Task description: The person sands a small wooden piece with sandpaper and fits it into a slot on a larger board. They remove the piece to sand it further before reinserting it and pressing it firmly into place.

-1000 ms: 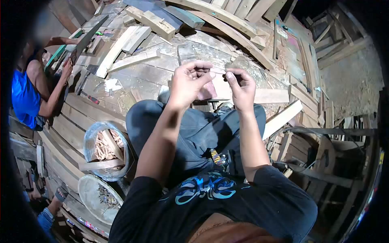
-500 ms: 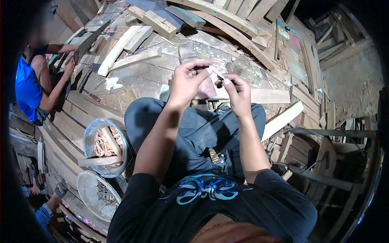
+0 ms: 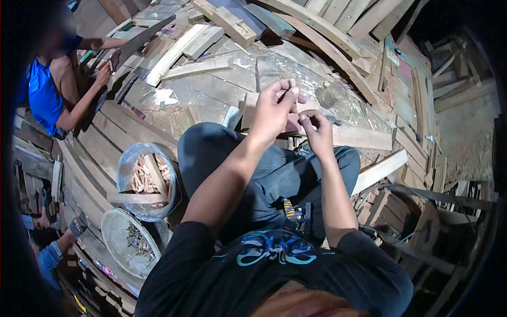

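Note:
My left hand [image 3: 275, 108] is closed in a pinch, with the pale tip of a small wooden piece [image 3: 293, 83] showing at its fingertips. Just right of it and a little lower, my right hand [image 3: 317, 131] has thumb and fingers pressed together; whatever lies between them is too small to make out. Both hands are above my crossed legs, near a wooden block [image 3: 249, 110] and a reddish flat surface partly hidden behind the fingers. A long pale board [image 3: 364, 138] lies beyond my right hand.
At my left stand a clear bucket [image 3: 122, 174] of wooden pieces and a basin [image 3: 113, 232] of nails. A person in blue [image 3: 45, 100] sits at the far left, holding a saw [image 3: 138, 42]. Planks [image 3: 179, 53] and a red-handled tool [image 3: 138, 112] lie ahead.
The small wooden piece was between both hands; now it shows only at my left fingertips, and my right hand has moved lower. The person at left has raised the saw. The view has shifted.

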Action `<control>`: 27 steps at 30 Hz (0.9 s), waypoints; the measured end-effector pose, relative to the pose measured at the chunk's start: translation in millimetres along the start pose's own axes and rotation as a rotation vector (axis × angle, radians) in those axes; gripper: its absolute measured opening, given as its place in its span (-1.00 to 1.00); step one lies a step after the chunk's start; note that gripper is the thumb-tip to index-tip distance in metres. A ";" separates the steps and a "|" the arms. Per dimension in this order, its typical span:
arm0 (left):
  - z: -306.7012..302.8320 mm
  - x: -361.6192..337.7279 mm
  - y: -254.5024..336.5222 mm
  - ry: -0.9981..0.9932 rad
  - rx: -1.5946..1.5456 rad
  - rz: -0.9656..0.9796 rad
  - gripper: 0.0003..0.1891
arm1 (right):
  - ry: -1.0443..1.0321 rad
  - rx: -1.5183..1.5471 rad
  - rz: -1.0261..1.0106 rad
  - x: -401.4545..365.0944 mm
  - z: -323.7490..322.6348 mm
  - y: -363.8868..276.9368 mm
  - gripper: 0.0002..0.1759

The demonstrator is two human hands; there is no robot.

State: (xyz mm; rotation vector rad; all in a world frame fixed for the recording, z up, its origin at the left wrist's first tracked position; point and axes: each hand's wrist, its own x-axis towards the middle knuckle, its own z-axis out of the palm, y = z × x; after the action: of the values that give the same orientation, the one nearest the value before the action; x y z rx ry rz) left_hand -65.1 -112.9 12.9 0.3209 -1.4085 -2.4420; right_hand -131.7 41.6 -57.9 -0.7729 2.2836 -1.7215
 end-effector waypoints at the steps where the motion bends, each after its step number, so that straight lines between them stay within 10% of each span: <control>1: -1.6 1.1 0.9 0.018 0.005 -0.003 -0.88 | 0.008 -0.122 -0.004 3.6 3.8 17.3 -0.80; 8: 2.9 -0.8 -8.1 0.025 0.275 0.147 -0.74 | 0.017 -0.767 0.061 20.2 37.8 115.6 -0.16; 27: 3.4 0.4 -12.3 -0.008 0.347 0.115 -0.78 | -0.047 -0.832 0.262 19.2 30.6 106.5 -0.15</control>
State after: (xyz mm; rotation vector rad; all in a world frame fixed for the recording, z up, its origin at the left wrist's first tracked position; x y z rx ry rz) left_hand -68.4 -104.5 3.9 0.2957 -1.8019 -2.1055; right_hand -166.1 26.9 -164.0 -0.5652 2.8925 -0.5960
